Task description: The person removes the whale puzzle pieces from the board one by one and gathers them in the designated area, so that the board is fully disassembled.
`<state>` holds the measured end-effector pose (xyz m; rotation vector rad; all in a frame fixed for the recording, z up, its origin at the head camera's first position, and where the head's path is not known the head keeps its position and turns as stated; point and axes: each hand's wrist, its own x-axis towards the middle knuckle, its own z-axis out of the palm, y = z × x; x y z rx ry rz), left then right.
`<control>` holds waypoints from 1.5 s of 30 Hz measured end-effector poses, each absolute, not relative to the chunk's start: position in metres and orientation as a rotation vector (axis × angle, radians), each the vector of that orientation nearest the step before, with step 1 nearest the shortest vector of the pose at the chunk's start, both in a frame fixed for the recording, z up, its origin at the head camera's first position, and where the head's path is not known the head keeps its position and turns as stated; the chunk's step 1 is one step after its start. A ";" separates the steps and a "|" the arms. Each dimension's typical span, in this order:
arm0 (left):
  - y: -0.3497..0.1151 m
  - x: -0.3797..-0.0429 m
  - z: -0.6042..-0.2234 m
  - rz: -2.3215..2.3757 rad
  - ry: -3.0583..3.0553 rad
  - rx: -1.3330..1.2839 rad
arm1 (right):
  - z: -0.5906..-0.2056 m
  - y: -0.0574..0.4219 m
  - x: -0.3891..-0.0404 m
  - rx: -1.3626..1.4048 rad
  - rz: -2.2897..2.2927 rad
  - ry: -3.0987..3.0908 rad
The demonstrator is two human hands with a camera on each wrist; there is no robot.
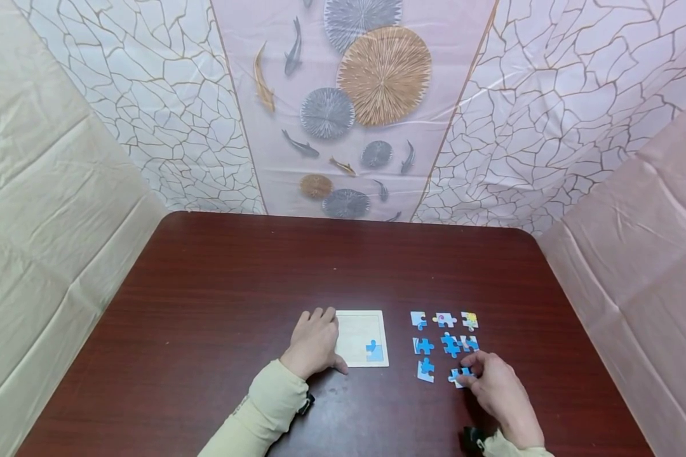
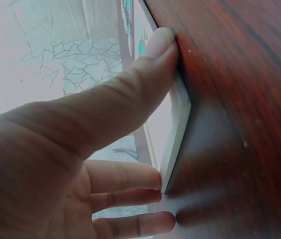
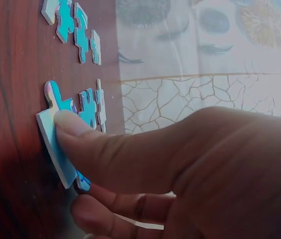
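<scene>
My left hand holds the square, pale puzzle tray at its left side. In the left wrist view the thumb presses at the near edge, while the fingers reach the left edge. One blue puzzle piece lies in the tray's near right corner. Over to the right, my right hand pinches a blue and white puzzle piece low over the table. Its thumb lies on the printed face, with the curled fingers at the piece's near side.
Several loose puzzle pieces lie in rough rows right of the tray on the dark red wooden table. A blue piece nearly meets its neighbour. Patterned cloth hangs behind the table's far edge.
</scene>
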<state>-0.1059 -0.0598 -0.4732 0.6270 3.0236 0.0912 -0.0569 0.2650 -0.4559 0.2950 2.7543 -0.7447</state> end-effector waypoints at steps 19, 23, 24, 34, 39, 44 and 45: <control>-0.059 -0.105 -0.473 0.098 3.017 0.615 | -0.457 0.263 -0.055 0.306 -0.774 2.808; -0.059 -0.105 -0.474 0.097 3.022 0.614 | -0.458 0.263 -0.055 0.310 -0.780 2.805; -0.059 -0.105 -0.474 0.096 3.022 0.614 | -0.458 0.264 -0.056 0.314 -0.786 2.800; -0.059 -0.105 -0.473 0.091 3.026 0.613 | -0.463 0.261 -0.055 0.275 -0.842 2.829; -0.059 -0.104 -0.473 0.094 3.024 0.613 | -0.463 0.260 -0.056 0.288 -0.852 2.810; -0.060 -0.105 -0.473 0.095 3.036 0.623 | -0.456 0.255 -0.059 0.324 -0.869 2.838; -0.060 -0.105 -0.473 0.094 3.038 0.623 | -0.454 0.253 -0.060 0.310 -0.876 2.861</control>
